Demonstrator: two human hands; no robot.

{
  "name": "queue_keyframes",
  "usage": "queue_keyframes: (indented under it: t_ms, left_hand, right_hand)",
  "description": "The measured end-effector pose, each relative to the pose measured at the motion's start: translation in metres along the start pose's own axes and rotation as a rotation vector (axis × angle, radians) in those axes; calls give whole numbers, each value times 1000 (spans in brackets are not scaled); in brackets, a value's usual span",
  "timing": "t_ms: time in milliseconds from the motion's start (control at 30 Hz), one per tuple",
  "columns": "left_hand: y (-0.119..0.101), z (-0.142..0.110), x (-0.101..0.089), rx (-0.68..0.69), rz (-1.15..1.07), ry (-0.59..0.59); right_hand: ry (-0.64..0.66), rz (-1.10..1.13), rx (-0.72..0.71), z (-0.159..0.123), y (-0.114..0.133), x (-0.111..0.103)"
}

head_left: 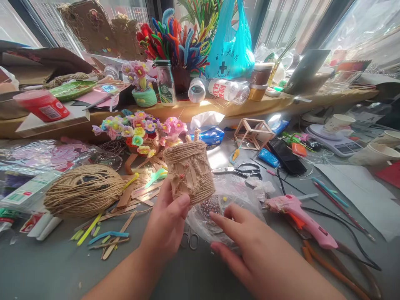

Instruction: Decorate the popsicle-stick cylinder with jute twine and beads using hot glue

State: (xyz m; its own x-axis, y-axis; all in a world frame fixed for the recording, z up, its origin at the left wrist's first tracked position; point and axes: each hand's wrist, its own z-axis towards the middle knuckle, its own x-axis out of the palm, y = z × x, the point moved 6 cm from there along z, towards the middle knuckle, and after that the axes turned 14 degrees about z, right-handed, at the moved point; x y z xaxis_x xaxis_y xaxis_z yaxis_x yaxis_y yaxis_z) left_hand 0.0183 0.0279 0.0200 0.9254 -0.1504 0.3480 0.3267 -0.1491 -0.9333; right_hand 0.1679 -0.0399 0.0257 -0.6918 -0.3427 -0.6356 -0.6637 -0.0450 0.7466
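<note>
Left hand (165, 223), clamped on twine-wrapped holder (203, 191): both ends bound, middle sparsely beaded. Right hand (246, 235), fingers apart, hovers by bead bag (210, 209), toward the counter's (46, 266) near edge.

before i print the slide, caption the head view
Left hand holding a twine-wrapped craft piece, right hand at a clear plastic bag, pink glue gun alongside.

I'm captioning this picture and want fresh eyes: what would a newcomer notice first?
Probably the twine-wrapped craft piece, held up in the left hand near the middle of the view. Next, perhaps, the bright bunch of pipe cleaners at the back, with the turquoise plastic bag just to its right. The pink glue gun also stands out, lying on the table to the right of the right hand.
</note>
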Motion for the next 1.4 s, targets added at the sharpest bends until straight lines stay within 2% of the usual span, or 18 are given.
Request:
queue_keyframes:
  t_ms: [67, 233, 367, 433, 567, 633, 700, 800, 867, 1000, 1067, 1233, 1400]
  left_hand:
    - [0, 1, -1, 8, 0, 1]
    - [-1, 0, 0, 8, -9, -1]
    - [-3, -2, 2, 4, -10, -1]
    - [-2, -1, 1, 8, -8, 0]
    - [3, 1, -1, 5, -17, 45]
    - [5, 2, -2, 8, -18, 62]
    - [5, 2, -2, 13, -14, 67]
    - [4, 2, -2, 23, -12, 70]
    - [4, 2, -2, 31, -16, 71]
    - [5, 2, -1, 39, -15, 85]
    - [6, 3, -2, 39, -12, 81]
    - [7, 4, -3, 26, -10, 68]
    - [5, 5, -2, 32, -16, 77]
  right_hand:
    - [56, -30, -12, 4, 5, 9]
    - [254, -201, -194, 12, 23, 41]
    - [317, -310, -246, 12, 21, 54]
    - [257, -267, -256, 8, 19, 50]
    - [25, -129, -206, 0, 11, 30]
    - [64, -142, -131, 2, 9, 30]
    - [171, -165, -59, 6, 10, 37]
    - [269, -172, -29, 11, 14, 46]
    - [227, -139, -54, 10, 14, 46]
    - [51, -72, -91, 6, 9, 35]
    - [79, -97, -41, 7, 5, 36]
    - [267, -169, 42, 13, 11, 45]
    - [302, -229, -12, 14, 10, 50]
